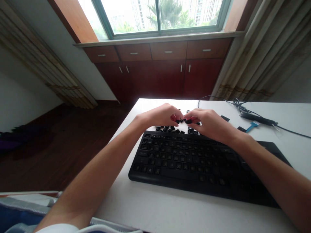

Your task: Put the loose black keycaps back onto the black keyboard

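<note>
A black keyboard (179, 155) lies across the white table below my forearms, its keys partly removed or worn to bare sockets in places I cannot make out clearly. Beyond its far edge, loose black keycaps (166, 128) are scattered. My left hand (165, 115) is over them with fingers curled, a dark keycap (178, 121) between thumb and fingertips. Facing it from the right, my right hand (206, 121) has its fingers bent around another black keycap (188, 121). The fingertips of both hands nearly meet. My right forearm covers part of the keyboard's right side.
To the right are a blue-handled brush (252, 126), a black stick-shaped tool (259, 118) and a coiled cable (238, 104). A flat black piece (225, 118) lies near my right hand. The table's (170, 207) left edge drops to the dark floor.
</note>
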